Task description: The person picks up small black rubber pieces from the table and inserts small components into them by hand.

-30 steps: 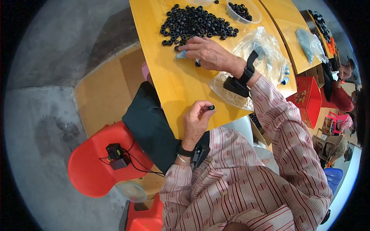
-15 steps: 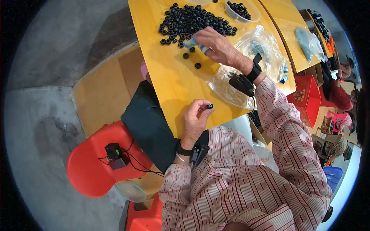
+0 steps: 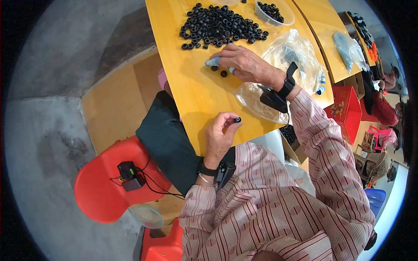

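Note:
My left hand (image 3: 219, 138) is near the table's front edge, closed, with a small black cylindrical piece (image 3: 237, 120) pinched between thumb and index finger. A pale opening shows in the piece's end. Farther out, my right hand (image 3: 244, 63) reaches over the table with fingers apart; blue covers wrap some fingers. Under its fingertips lies a loose black ring-shaped piece (image 3: 214, 68), and another black ring (image 3: 224, 74) is just beside them. Whether the fingers touch these rings is unclear. Beyond the hand spreads a heap of black rings (image 3: 222, 27).
A clear plastic bag (image 3: 300, 54) lies right of my right hand on the yellow table (image 3: 196, 95). At the back stands a clear bowl (image 3: 289, 17) of black pieces. A red box (image 3: 346, 111) is at right, a red chair (image 3: 102, 187) at left. People sit far right.
My right hand has come slightly nearer, away from the heap. Loose rings by its fingertips have shifted or become covered. The left hand keeps its place and grip.

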`<state>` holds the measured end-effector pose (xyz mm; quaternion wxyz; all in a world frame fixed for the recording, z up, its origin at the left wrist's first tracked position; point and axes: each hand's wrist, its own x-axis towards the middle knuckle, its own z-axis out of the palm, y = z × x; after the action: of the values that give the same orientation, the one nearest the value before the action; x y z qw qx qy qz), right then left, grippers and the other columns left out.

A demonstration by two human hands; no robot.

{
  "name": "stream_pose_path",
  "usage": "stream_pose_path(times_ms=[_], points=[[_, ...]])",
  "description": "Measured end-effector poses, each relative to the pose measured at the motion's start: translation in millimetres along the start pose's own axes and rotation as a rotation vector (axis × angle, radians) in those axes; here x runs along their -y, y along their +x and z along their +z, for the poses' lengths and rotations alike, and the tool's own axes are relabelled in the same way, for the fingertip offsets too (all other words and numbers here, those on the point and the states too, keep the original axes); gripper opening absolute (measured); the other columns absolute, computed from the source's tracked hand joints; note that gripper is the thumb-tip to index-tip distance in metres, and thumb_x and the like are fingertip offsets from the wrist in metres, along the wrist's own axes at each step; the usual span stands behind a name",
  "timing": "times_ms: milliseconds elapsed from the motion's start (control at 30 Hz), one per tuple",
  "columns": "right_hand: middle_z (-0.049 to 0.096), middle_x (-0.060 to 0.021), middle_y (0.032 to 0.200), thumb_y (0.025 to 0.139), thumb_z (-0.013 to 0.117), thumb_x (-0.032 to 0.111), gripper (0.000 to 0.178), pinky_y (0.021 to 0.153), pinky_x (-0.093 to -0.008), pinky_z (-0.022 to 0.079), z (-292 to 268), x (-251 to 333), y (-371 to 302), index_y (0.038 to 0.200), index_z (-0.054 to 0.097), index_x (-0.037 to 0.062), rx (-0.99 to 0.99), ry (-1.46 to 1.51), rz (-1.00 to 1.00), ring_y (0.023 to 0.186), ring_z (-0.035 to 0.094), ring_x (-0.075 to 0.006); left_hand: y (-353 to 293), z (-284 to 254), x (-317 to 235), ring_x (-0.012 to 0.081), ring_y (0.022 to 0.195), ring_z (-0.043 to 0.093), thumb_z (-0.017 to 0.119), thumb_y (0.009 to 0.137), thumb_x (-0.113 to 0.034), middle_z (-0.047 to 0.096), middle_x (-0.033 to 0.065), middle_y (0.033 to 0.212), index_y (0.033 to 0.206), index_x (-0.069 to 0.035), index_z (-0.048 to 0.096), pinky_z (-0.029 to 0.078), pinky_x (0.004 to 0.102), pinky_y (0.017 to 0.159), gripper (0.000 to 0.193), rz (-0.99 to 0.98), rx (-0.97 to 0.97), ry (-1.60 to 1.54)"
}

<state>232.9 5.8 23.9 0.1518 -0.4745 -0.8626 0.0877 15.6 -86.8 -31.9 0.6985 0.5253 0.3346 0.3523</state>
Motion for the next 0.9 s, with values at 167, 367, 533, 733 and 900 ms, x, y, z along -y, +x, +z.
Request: stream_pose_path(times_ms=[167,367,533,733,900], points=[[0.059,-0.0109,0.112,0.057,0.049,-0.007,0.047,0.085,-0.0378,0.047,-8.3,2.0,-5.1,0.103,0.059,0.0006,0.056,0.095,0.027,0.100,0.053,-0.0321,0.8,0.5,-1.2,0.0082,0.071,0.058,0.068,0.081,0.000,0.062,0.0023,0.080,0.094,-0.001,0.059,0.048,0.0221,0.067,0.015,0.022,-0.008,0.008],[0.059,-0.0100,0.097,0.076,0.057,0.002,0.028,0.078,-0.0406,0.047,5.7,-13.9,22.0,0.104,0.056,0.0045,-0.269,0.038,0.146,0.092,0.053,-0.0312,0.3,0.7,-1.5,0.0087,0.072,0.059,0.067,0.081,0.000,0.062,0.0031,0.081,0.094,0.000,0.058,0.049,0.0225,0.068,0.016,0.023,0.001,0.003],[0.060,-0.0072,0.094,0.074,0.058,0.004,0.029,0.077,-0.0394,0.049,18.1,-17.4,40.5,0.103,0.055,0.0057,-0.224,-0.091,0.260,0.091,0.054,-0.0292,0.4,-1.5,-2.7,0.0088,0.082,0.060,0.064,0.083,0.005,0.061,0.0035,0.089,0.098,0.002,0.056,0.050,0.0212,0.076,0.018,-0.021,0.053,0.010],[0.057,-0.0072,0.090,0.079,0.059,0.008,0.025,0.074,-0.0390,0.048,25.1,-15.9,44.2,0.103,0.052,0.0069,-0.176,-0.227,0.202,0.090,0.053,-0.0276,0.5,0.5,-1.4,0.0099,0.076,0.060,0.066,0.082,-0.001,0.063,0.0050,0.084,0.096,0.001,0.057,0.049,0.0229,0.070,0.016,-0.008,0.004,-0.006],[0.059,-0.0069,0.087,0.080,0.060,0.008,0.023,0.073,-0.0390,0.049,16.4,-15.4,37.8,0.102,0.052,0.0047,-0.187,-0.145,0.239,0.088,0.056,-0.0275,1.8,1.1,-1.4,0.0092,0.076,0.060,0.066,0.082,-0.001,0.063,0.0051,0.084,0.095,0.001,0.058,0.049,0.0224,0.070,0.016,0.022,0.019,-0.004]])
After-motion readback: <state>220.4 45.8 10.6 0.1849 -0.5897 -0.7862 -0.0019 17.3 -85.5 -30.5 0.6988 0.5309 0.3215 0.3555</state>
